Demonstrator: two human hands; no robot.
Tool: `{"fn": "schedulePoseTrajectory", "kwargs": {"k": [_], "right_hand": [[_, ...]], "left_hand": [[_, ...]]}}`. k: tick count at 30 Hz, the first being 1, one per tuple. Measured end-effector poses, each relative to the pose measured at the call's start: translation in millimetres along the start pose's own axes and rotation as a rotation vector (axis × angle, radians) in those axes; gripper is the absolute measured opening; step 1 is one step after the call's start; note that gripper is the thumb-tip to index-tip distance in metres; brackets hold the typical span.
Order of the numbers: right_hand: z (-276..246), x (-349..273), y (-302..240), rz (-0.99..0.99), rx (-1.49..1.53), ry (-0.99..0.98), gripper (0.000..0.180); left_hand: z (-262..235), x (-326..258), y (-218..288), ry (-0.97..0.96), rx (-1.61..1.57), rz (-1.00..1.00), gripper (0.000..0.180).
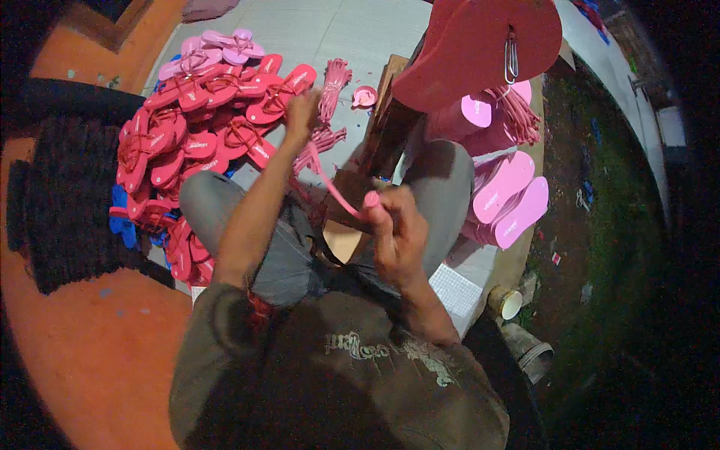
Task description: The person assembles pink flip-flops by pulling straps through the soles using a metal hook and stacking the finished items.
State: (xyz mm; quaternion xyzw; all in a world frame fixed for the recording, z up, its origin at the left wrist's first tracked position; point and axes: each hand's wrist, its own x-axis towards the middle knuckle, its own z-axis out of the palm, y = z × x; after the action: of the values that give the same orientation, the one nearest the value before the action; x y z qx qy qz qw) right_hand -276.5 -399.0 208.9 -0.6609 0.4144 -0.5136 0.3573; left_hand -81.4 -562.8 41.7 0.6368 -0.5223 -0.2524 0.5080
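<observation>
Between the two hands runs a pink rubber sandal strap (330, 180), pulled taut. Right hand (397, 229) is clenched on its near end, fingers (384, 221) wrapped round the strap's plug tip. Left hand (301, 112) is raised farther out, closed on the far end. Just beyond the left fingers: bundle of loose pink straps (334, 90). Left of them: heap of finished red flip-flops (191, 135). Right of the right hand: stacked bare pink foam soles (510, 199). Above: big red sole (472, 45).
</observation>
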Motion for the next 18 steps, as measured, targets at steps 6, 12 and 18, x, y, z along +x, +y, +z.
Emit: {"fn": "schedulePoseTrajectory", "kwargs": {"k": [6,12,18], "right_hand": [[4,-34,-2,0.327,0.36,-0.19,0.021],[-16,-2,7,0.243,0.781,-0.136,0.018],[-36,32,59,0.533,1.079,0.088,0.017]], "left_hand": [[50,-14,-55,0.015,0.2,0.019,0.041],[-36,35,-210,-0.097,0.522,-0.272,0.022],[94,-137,-30,-0.561,0.063,-0.166,0.026]]}}
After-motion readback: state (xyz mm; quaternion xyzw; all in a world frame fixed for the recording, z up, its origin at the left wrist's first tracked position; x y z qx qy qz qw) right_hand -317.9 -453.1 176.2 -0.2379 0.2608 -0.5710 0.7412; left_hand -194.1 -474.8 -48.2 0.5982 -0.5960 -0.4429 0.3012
